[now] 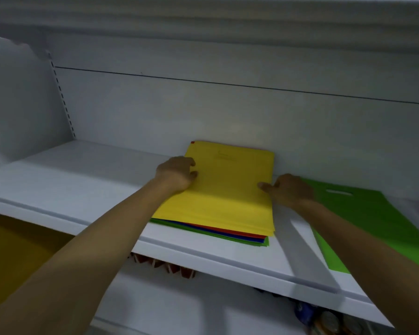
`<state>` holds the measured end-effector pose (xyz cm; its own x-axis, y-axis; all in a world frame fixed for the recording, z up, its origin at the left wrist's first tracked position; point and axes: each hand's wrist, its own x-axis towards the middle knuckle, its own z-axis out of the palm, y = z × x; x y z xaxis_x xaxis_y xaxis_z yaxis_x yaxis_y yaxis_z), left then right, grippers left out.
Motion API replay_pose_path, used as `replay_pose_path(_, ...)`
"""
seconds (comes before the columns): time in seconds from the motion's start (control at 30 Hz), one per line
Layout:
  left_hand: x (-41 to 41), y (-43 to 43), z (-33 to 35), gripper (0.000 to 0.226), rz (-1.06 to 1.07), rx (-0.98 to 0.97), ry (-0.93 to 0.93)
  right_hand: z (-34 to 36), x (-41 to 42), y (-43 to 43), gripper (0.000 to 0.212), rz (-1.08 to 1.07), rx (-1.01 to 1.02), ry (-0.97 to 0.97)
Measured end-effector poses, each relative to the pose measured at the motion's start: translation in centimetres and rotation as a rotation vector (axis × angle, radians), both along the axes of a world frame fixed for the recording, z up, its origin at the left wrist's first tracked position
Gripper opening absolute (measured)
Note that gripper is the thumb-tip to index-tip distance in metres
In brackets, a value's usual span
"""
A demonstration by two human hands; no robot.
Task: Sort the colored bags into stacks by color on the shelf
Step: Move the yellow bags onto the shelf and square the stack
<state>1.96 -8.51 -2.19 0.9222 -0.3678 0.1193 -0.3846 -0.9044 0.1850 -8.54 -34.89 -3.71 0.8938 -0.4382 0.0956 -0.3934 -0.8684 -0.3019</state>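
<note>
We see the yellow bags (pixel 228 189) lying flat on top of 1 mixed stack, which sits on the white shelf (pixel 70 184) with its far edge close to the back panel (pixel 203 112). Under the yellow layers a red layer (pixel 242 232), a blue layer (pixel 203 228) and a green layer (pixel 242 241) show as thin stripes along the near edge.

The left grip (pixel 176 174) is at the stack's left edge. Its fingers are curled over that edge, the thumb tip lies on the top yellow surface, and it holds the yellow bags there. The left forearm runs straight up from the lower left corner, wrist level with the shelf.

The right grip (pixel 288 189) is at the stack's right edge. Its thumb points left and rests on the top yellow bag, while the fingers drop out of sight beside the edge, so we cannot tell whether this grip is closed on the bags or only resting against them. The right forearm comes in from the lower right.

Just right of that hand, 1 green bag (pixel 373 218) lies flat on the shelf, apart from the stack, with a handle slot (pixel 339 192) near its far end. Below the shelf, blurred packets (pixel 169 268) and cans (pixel 329 320) show.
</note>
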Motion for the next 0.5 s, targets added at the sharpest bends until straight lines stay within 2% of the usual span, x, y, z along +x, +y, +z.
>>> replay_pose_path(0.13,2.6,1.0,-0.9,0.064,0.085,0.082,0.088,-0.1,1.0,0.7,0.055,-0.029,0.046,-0.024)
replay_pose_path(0.23,3.7,1.0,-1.9,0.071,0.055,0.048,0.089,0.2,1.4,1.0,0.049,-0.047,0.074,-0.059)
replay_pose_path(0.33,4.1,0.3,-2.5,0.074,0.019,-0.004,0.08,0.2,1.4,1.2,0.034,-0.062,0.084,-0.107)
replay_pose_path(0.4,4.1,-0.1,-2.9,0.071,0.008,-0.056,0.096,-0.3,1.4,1.2,0.025,-0.057,0.115,-0.187)
replay_pose_path(0.5,4.0,-0.3,-3.4,0.068,0.005,-0.126,0.087,-1.1,1.1,1.7,0.025,-0.045,0.215,-0.387)
